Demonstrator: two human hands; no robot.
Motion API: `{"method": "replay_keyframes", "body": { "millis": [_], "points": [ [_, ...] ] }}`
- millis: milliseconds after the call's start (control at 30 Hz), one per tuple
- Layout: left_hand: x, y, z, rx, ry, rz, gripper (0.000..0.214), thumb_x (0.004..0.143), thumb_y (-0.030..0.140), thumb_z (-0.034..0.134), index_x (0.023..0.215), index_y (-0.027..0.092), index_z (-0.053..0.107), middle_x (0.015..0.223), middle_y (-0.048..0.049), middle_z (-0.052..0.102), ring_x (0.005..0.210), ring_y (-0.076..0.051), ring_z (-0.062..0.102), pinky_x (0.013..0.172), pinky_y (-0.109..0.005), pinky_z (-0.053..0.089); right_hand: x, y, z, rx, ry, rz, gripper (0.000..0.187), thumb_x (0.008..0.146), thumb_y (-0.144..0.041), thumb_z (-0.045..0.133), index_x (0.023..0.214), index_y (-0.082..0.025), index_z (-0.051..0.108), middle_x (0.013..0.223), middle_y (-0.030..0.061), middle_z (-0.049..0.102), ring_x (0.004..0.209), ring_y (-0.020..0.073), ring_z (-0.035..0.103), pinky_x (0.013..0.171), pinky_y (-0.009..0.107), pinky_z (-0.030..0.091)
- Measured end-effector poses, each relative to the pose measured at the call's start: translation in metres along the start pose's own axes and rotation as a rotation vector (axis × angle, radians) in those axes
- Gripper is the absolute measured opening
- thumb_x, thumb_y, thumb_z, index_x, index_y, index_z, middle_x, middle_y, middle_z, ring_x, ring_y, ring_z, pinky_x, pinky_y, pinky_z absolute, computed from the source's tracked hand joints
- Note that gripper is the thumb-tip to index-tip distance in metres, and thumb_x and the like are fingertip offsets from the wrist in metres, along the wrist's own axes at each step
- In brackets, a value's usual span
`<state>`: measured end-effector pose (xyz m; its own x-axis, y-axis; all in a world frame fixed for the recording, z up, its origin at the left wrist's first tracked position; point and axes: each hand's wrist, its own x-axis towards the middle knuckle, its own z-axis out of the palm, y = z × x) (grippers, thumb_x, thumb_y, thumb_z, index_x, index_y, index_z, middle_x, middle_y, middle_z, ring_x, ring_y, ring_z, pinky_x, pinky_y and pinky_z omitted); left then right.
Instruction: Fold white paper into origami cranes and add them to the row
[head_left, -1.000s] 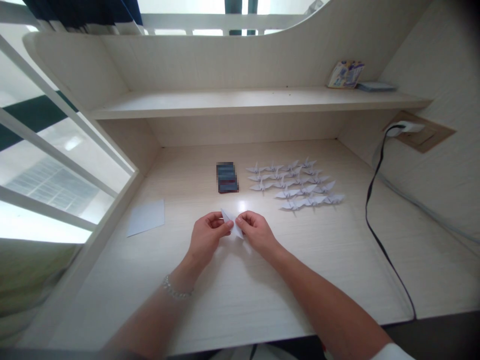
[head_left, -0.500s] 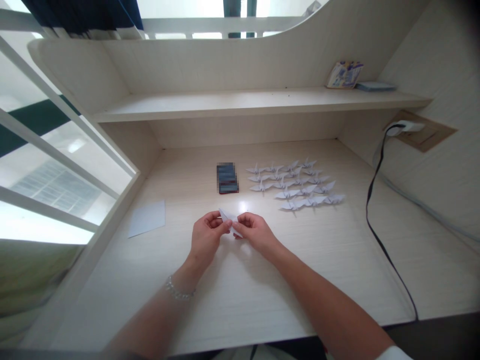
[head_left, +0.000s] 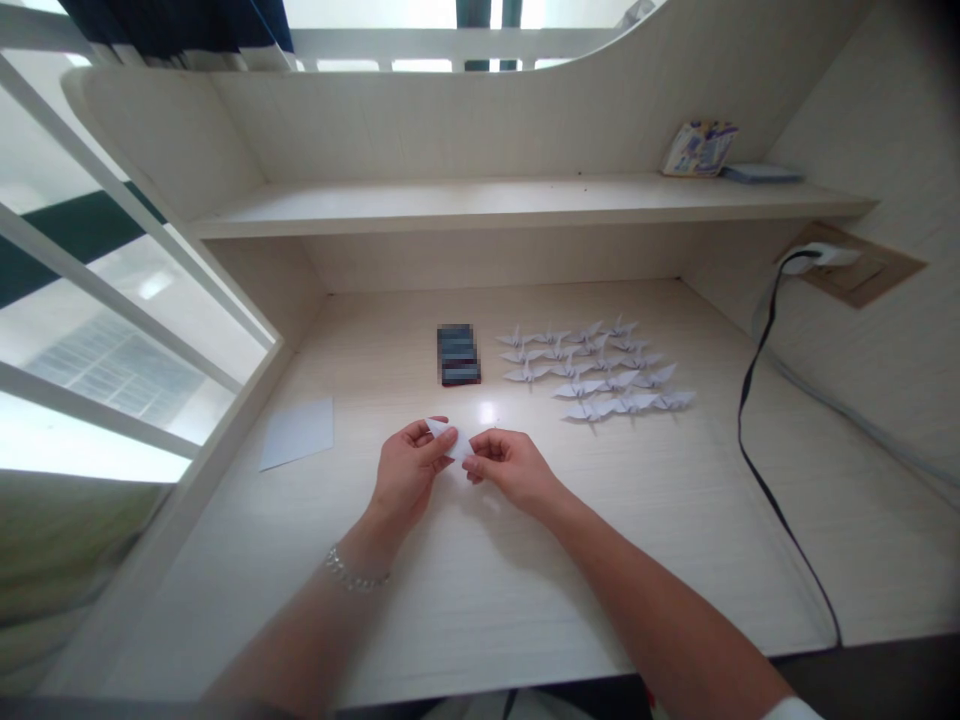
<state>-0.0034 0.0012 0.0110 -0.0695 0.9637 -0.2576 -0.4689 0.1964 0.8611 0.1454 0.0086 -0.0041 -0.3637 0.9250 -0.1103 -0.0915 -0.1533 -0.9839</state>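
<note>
Pale wood-grain desktop (head_left: 225, 570) is spreading across the head view, with a matching pale wooden shelf (head_left: 450, 206) running along its far side. Near the middle, a small, pointed piece of folded white paper (head_left: 461, 448) is sitting between the person's two hands, its long axis slanting from the far left to the near right. The left hand (head_left: 405, 472) is gripping the far-left part, its thumb lying across the upper face and covering much of it, so this hand is the closer one to the bulk of the paper. The right hand (head_left: 516, 466) is pinching the near-right end between thumb and fingertips; from its palm, the paper is lying to the left and slightly far. Whether the piece is touching the desktop, I cannot tell.

Beyond the hands, a dark, blurred rectangular object (head_left: 459, 352) is lying almost straight far of the paper. White folded-paper cranes (head_left: 636, 402) are standing in rows to the far right, while a flat white paper sheet (head_left: 298, 436) is resting well to the left.
</note>
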Motion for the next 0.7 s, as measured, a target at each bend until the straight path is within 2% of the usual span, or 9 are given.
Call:
{"method": "replay_keyframes", "body": {
  "millis": [133,300,467,700],
  "points": [
    [0.001,0.001,-0.001,-0.011,0.009,-0.017,0.036,0.062,0.018,0.077,0.093,0.011,0.059,0.068,-0.0002,0.063,0.062,-0.009,0.059,0.060,-0.021,0.048,0.001,0.001,-0.002,0.058,-0.019,0.011,0.024,0.064,-0.028,0.072,0.081,-0.015,0.063,0.066,0.0002,0.063,0.059,0.0127,0.059,0.061,0.029,0.049],
    [0.003,-0.002,0.000,0.033,0.073,0.071,0.037,0.061,0.020,0.077,0.092,0.011,0.060,0.072,-0.0019,0.064,0.064,-0.010,0.060,0.062,-0.023,0.049,-0.003,0.000,-0.001,0.004,-0.015,-0.024,0.027,0.064,-0.028,0.073,0.086,-0.016,0.063,0.075,0.0008,0.064,0.066,0.0125,0.058,0.063,0.027,0.047],
    [0.001,-0.008,0.002,0.127,0.067,0.153,0.036,0.062,0.024,0.076,0.092,0.012,0.060,0.071,-0.0018,0.065,0.062,-0.012,0.060,0.061,-0.025,0.050,-0.007,-0.006,0.004,-0.140,0.048,0.000,0.026,0.063,-0.036,0.073,0.072,-0.015,0.061,0.061,-0.0014,0.060,0.055,0.0110,0.054,0.051,0.023,0.041],
    [-0.001,-0.010,0.005,0.146,0.070,0.184,0.036,0.061,0.022,0.076,0.092,0.012,0.061,0.072,-0.0018,0.065,0.063,-0.011,0.060,0.059,-0.023,0.048,-0.005,-0.005,0.007,-0.058,0.065,0.046,0.025,0.066,-0.037,0.070,0.067,-0.014,0.061,0.057,0.0005,0.061,0.052,0.0120,0.057,0.053,0.024,0.046]
  ]
}}
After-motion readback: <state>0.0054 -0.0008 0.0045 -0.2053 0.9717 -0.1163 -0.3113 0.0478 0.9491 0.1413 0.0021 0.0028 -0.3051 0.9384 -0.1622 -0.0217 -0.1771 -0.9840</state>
